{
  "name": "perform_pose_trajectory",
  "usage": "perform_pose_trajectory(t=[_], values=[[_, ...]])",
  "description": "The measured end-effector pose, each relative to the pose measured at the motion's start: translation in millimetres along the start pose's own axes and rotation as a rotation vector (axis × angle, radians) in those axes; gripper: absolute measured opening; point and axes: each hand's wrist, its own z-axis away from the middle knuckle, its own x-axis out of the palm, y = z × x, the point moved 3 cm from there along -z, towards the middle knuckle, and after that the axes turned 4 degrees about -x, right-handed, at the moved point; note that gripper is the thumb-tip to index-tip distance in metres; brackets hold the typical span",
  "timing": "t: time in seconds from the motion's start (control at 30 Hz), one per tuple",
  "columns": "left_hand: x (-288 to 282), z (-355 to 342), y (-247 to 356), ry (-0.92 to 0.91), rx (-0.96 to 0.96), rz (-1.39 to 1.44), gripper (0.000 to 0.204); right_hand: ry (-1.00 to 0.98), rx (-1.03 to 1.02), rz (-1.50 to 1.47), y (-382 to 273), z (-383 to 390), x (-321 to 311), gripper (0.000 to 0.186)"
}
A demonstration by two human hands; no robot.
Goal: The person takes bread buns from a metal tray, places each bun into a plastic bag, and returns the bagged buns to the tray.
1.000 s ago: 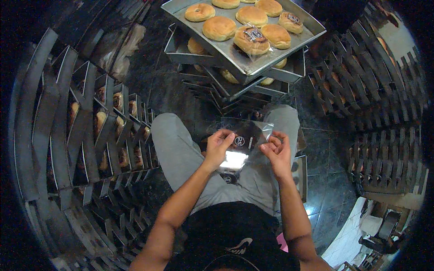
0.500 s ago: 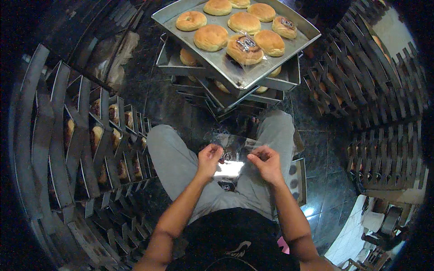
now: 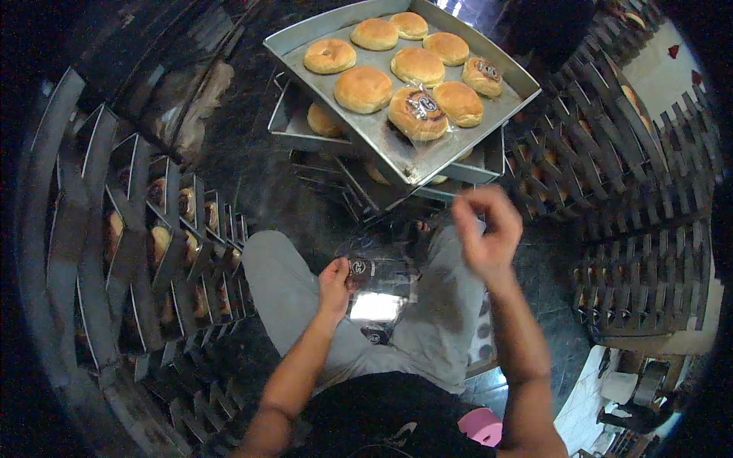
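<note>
Trays [image 3: 90,160] of dark grey metal rise in crisscrossed stacks along the left of the room, with browned buns [image 3: 160,244] showing between their walls. Beside them lies a dark tiled floor [image 3: 252,183]; the person sits facing it, knees spread in pale grey cloth trousers [image 3: 275,275].

Between the knees, the left hand [image 3: 334,290] pinches the left edge of clear, glossy plastic packaging [image 3: 379,307], which lies over the lap and throws back a white glare. Beside the thumb it bears a dark label [image 3: 360,269] with a round white emblem. Below, the black shirt [image 3: 343,416] carries a curved white mark.

Ahead, a silver rectangular metal tray [image 3: 391,143] tops another stack and holds nine round golden buns [image 3: 363,90]; two have clear wrappers [image 3: 418,113] printed with white lettering over dark brown tops.

Well apart from the left hand, the right hand [image 3: 489,229] is raised near the tray's front corner, blurred, its fingers loosely curled and parted from the thumb. Below it sits a pink rounded object [image 3: 481,426], kind unclear. Farther right stand more dark tray stacks [image 3: 641,259], above white floor tiles [image 3: 584,397].
</note>
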Motion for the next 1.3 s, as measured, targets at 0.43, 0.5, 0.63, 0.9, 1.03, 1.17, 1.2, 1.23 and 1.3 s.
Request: perform_pose_trajectory(t=[0.43, 0.5, 0.63, 0.9, 1.03, 1.17, 1.2, 1.23, 1.3], values=[[4.9, -11.9, -7.8, -0.142, -0.123, 0.180, 0.020, -0.771, 0.139, 0.745, 137.0, -218.3, 37.2, 0.080], [-1.7, -18.4, -13.9, -0.166, -0.114, 0.181, 0.019, -0.747, 0.138, 0.746, 138.4, -222.5, 43.7, 0.074], [-1.0, -20.2, -19.1, -0.155, -0.159, 0.182, 0.017, -0.865, 0.341, 0.804, 148.7, -234.7, 44.0, 0.077], [1.9, -15.0, -14.1, -0.157, -0.140, 0.189, 0.017, -0.808, 0.501, 0.531, 146.7, -248.3, 44.5, 0.048], [5.5, -12.4, -9.4, -0.117, -0.164, 0.185, 0.017, -0.915, 0.632, 0.259, 145.2, -235.0, 27.2, 0.039], [5.5, -9.1, -4.5, -0.129, -0.132, 0.143, 0.019, -0.863, 0.626, 0.097, 107.1, -230.8, -10.7, 0.048], [4.5, -8.2, -2.5, -0.120, -0.125, 0.143, 0.020, -0.812, 0.551, 0.027, 87.0, -230.4, -22.2, 0.054], [1.0, -5.2, -1.1, -0.101, -0.115, 0.146, 0.021, -0.704, 0.461, -0.146, 67.3, -225.4, -30.0, 0.059], [-8.0, -5.7, 8.7, -0.115, -0.063, 0.209, 0.023, -0.472, 0.294, -0.400, 33.6, -199.1, -52.7, 0.073]])
